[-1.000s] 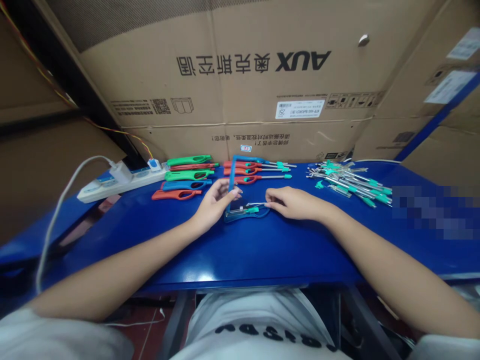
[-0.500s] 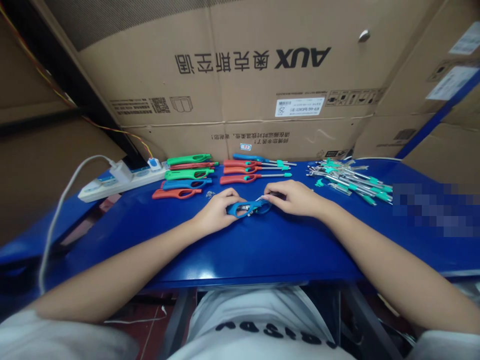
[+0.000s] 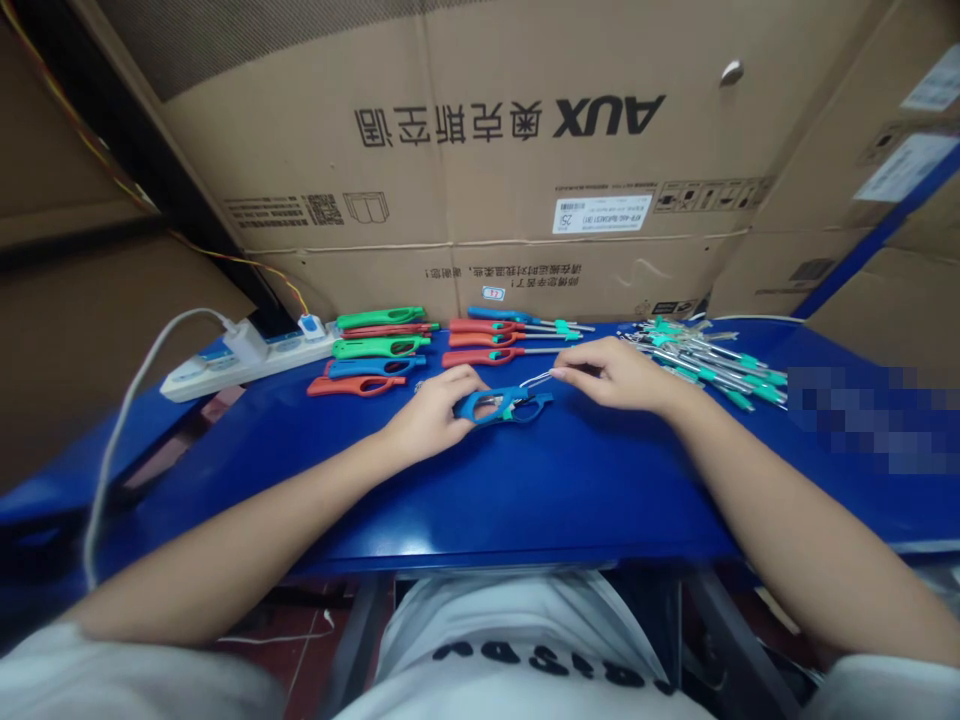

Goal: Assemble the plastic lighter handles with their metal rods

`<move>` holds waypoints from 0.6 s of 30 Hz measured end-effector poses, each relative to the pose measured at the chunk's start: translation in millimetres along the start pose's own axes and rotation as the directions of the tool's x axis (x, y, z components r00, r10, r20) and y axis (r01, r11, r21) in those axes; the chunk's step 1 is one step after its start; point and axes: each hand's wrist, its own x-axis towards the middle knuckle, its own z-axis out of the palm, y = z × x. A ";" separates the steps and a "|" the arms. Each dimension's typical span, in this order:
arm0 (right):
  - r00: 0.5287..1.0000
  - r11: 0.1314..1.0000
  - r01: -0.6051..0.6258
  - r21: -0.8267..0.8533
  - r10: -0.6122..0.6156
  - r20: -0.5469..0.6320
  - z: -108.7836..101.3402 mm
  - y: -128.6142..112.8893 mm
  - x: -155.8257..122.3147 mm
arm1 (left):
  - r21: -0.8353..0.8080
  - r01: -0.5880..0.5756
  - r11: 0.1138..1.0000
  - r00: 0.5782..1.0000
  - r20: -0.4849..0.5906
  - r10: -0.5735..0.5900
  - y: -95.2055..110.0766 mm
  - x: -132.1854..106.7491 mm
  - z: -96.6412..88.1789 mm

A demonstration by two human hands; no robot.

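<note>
My left hand is closed around one end of a blue lighter casing, which is spread apart at the middle of the table. Small metal and teal parts show inside the casing, too small to make out. Thin white wires rise from it toward the right. Their far end is pinched between the thumb and fingers of my right hand, which is apart from the casing. Behind my hands lie red lighters with metal rods and a blue one.
Green, red and blue lighter casings lie in a row at the back left, near a white power strip. A pile of metal rods with teal pieces lies at the back right. A cardboard wall stands behind the table.
My right hand has moved up and right, away from the casing, and the wires are drawn out longer. The left hand still holds the casing, with only a slight shift.
</note>
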 end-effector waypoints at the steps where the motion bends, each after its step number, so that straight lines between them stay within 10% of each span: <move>1: 1.000 1.000 -0.014 0.005 0.014 -0.024 -4.8 3.1 -1.9 | 0.021 -0.004 1.000 1.000 0.007 0.004 -0.3 -0.1 -2.1; 9: 0.932 0.952 -0.176 0.251 0.244 -0.268 -25.0 14.3 -10.1 | -0.067 0.229 0.971 0.940 -0.245 -0.238 -20.9 4.4 -7.2; 18: 0.997 0.944 -0.065 0.323 0.074 -0.017 39.8 -50.7 5.2 | -0.670 0.422 0.610 0.861 0.086 -0.501 24.1 -1.3 22.5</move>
